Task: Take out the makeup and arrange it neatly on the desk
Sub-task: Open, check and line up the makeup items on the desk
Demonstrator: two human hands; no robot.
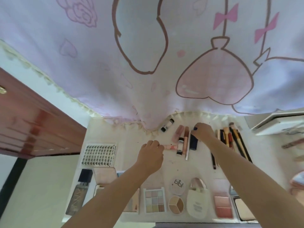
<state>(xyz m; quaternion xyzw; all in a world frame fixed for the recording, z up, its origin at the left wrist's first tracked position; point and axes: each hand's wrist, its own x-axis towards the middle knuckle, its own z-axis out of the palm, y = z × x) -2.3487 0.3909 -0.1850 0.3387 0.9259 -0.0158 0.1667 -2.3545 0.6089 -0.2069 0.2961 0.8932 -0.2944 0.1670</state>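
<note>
**Operator:** Head view shows most of the makeup already out on the bench. My left hand sits mid-frame, fingers pressed together around one end of a small pink tube that lies sideways. My right hand is just right of centre, fingers curled down onto the top of a dark blue tube; how firmly they pinch it I cannot tell.

**Observer:** Where does the risk sit?

**Operator:** In the upright row between my hands. The pink tube's far end touches or nearly touches a white bottle with a black cap, and a slim peach stick lies just beside that. If I push the pink tube further right, I judge it would knock the bottle askew and roll the stick into the blue tube.

**Observer:** Anything else?

**Operator:** My right forearm crosses over the brushes at right of frame; drawing it back low could sweep them out of line. My left forearm passes above the palettes along the bottom, near the nine-pan palette, so a dropped elbow would shift those. The hanging cloth also drapes onto the bench's far edge near a small black-and-white bottle, which could snag
</note>
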